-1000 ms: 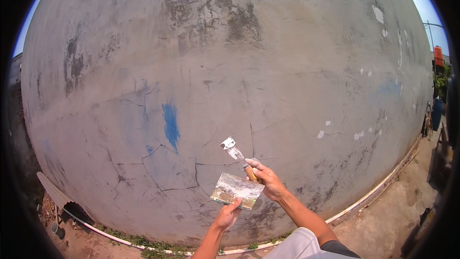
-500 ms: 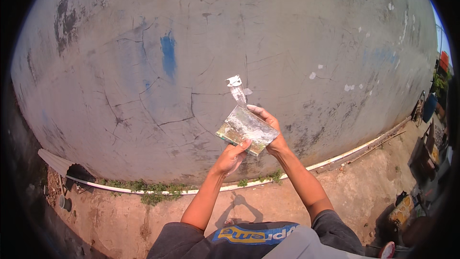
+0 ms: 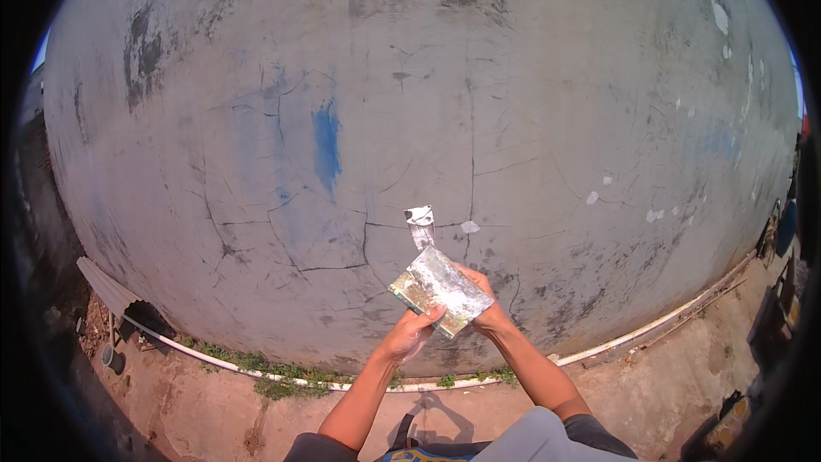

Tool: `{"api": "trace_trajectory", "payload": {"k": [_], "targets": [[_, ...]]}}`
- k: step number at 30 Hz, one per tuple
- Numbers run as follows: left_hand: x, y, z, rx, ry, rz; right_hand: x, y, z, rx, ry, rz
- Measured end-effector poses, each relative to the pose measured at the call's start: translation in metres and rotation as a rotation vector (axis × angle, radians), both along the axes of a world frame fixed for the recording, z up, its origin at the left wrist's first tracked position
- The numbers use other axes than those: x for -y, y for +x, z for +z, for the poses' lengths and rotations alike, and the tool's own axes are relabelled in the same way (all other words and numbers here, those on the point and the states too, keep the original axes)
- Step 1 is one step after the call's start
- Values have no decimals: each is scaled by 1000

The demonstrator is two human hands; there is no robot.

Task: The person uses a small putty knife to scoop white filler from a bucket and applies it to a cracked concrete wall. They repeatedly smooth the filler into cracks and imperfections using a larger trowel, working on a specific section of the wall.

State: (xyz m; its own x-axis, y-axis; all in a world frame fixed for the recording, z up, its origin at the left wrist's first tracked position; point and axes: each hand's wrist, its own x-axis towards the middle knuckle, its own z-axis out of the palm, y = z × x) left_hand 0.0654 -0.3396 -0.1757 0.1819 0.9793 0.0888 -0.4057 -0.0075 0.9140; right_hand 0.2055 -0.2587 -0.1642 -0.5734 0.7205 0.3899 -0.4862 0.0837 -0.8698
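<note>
A flat rectangular board (image 3: 445, 291), smeared with white and brown and edged with green, is held tilted in front of me. My left hand (image 3: 409, 335) grips its lower left side, thumb on the upper face. At its right edge, my right hand (image 3: 489, 304) is closed round the board, several fingers hidden behind it. A narrow pale strip (image 3: 420, 227), perhaps a putty knife blade, juts up beyond the board's far corner. White paste coats its end; its lower end is hidden, and I cannot tell which hand bears it.
A grey, cracked wall (image 3: 547, 103) with a blue paint patch (image 3: 326, 145) fills the view ahead. Along its foot run a white pipe (image 3: 214, 362) and some weeds (image 3: 291, 376). A corrugated sheet (image 3: 107, 287) and a small bucket (image 3: 112, 358) are at the left.
The view has tilted upward, so the wall, both hands and the board appear lower. The hands keep the same hold on the board.
</note>
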Motion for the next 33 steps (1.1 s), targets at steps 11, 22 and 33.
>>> {"api": "trace_trajectory", "payload": {"k": [11, 22, 33], "targets": [[-95, -69, 54, 118, 398, 386, -91, -75, 51, 402, 657, -231], [-166, -111, 155, -189, 906, 795, -138, -126, 173, -350, 353, 27], [-278, -180, 195, -156, 1166, 1463, -216, -18, 545, -939, 1204, -1156]]}}
